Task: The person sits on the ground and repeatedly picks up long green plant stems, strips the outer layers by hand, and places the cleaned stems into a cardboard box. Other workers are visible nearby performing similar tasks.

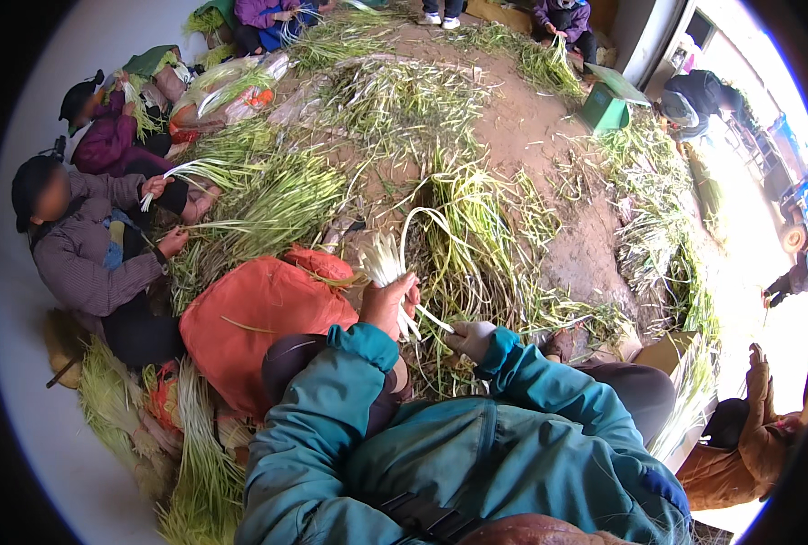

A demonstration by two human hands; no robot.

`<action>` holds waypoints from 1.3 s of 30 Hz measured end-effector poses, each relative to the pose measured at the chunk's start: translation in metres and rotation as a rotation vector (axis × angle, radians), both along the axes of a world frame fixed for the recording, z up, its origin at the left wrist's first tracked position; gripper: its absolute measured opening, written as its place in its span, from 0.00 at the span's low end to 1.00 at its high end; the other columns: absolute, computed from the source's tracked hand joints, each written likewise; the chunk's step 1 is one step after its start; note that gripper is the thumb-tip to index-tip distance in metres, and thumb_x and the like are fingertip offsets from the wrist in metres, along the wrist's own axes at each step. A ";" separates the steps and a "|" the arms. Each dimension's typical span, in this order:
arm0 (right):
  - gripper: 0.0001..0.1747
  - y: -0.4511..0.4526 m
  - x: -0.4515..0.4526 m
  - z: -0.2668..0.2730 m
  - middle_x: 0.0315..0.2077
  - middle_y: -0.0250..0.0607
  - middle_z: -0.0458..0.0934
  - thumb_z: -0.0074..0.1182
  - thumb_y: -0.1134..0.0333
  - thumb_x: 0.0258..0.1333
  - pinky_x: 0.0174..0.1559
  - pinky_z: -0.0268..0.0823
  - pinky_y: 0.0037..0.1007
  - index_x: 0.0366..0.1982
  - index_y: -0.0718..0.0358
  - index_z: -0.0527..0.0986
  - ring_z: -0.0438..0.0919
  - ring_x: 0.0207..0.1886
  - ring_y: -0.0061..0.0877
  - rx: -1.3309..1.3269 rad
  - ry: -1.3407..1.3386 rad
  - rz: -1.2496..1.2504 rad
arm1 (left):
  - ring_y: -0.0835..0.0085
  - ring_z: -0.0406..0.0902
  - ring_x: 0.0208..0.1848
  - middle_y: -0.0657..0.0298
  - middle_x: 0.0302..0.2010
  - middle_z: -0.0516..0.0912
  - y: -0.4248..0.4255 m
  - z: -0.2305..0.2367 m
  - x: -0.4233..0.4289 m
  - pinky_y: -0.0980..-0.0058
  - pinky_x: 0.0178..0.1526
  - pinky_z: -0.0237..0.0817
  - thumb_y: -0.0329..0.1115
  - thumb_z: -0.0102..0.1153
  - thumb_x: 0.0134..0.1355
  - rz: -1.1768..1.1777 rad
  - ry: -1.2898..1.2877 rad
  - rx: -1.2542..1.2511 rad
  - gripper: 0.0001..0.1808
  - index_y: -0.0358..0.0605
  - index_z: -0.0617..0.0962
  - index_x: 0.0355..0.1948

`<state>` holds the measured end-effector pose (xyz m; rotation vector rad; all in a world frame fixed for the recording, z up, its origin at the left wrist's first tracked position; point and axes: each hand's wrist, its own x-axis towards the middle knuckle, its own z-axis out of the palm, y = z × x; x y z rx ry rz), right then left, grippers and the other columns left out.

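Observation:
My left hand (391,303) is closed around a bunch of white-stemmed, scallion-like greens (380,259). The pale stem ends fan upward, and some stalks stick out below the fist. My right hand (472,339), which seems to wear a pale glove, pinches the end of a white stalk (434,317) just right of the bunch. A long pale leaf (438,216) arches over from the bunch toward the pile. Just beyond my hands lies a heap of long green and yellowish leaves (472,238). Both hands are apart, above the space between my knees.
A red-orange sack (267,327) bulges beside my left knee. Left of it, a seated co-worker (97,238) handles stalks near a large green pile (274,197). Loose trimmings (404,102) litter the earthen floor (523,129). A green bin (607,107) stands far right, and more greens (659,231) line the right side.

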<state>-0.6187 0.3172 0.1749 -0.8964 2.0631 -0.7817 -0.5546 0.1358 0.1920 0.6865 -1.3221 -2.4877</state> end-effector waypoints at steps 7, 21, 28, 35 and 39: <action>0.19 0.037 -0.002 -0.032 0.17 0.33 0.75 0.46 0.51 0.56 0.25 0.66 0.21 0.26 0.61 0.73 0.76 0.21 0.20 -0.203 -0.381 -0.090 | 0.79 0.66 0.16 0.64 0.17 0.73 -0.022 0.019 -0.001 0.82 0.17 0.56 0.37 0.56 0.54 0.087 0.036 0.132 0.11 0.39 0.74 0.29; 0.27 0.063 -0.024 -0.067 0.39 0.53 0.74 0.52 0.67 0.49 0.42 0.67 0.33 0.53 0.59 0.65 0.73 0.42 0.36 -0.030 0.130 0.026 | 0.78 0.64 0.16 0.64 0.20 0.73 -0.036 0.008 0.010 0.82 0.18 0.56 0.37 0.57 0.54 0.142 0.064 0.206 0.10 0.42 0.73 0.30; 0.15 0.011 -0.005 -0.027 0.22 0.32 0.78 0.49 0.58 0.56 0.32 0.68 0.22 0.35 0.62 0.75 0.75 0.27 0.16 -0.298 -0.255 -0.102 | 0.79 0.65 0.20 0.61 0.27 0.75 -0.003 0.002 -0.005 0.78 0.25 0.59 0.39 0.55 0.56 -0.105 0.111 0.372 0.13 0.45 0.73 0.40; 0.10 -0.009 -0.013 -0.073 0.20 0.41 0.74 0.48 0.63 0.55 0.27 0.65 0.26 0.28 0.63 0.73 0.72 0.22 0.26 -0.376 -0.144 -0.103 | 0.74 0.74 0.28 0.58 0.34 0.78 0.011 -0.027 -0.009 0.74 0.26 0.67 0.35 0.52 0.57 -0.176 -0.133 0.035 0.10 0.43 0.73 0.39; 0.17 -0.015 -0.003 -0.080 0.34 0.44 0.76 0.52 0.62 0.50 0.44 0.66 0.31 0.44 0.58 0.71 0.74 0.39 0.37 -0.138 -0.380 0.215 | 0.77 0.70 0.22 0.68 0.23 0.74 0.008 -0.012 -0.002 0.80 0.25 0.60 0.40 0.51 0.58 -0.073 -0.103 0.255 0.10 0.45 0.72 0.34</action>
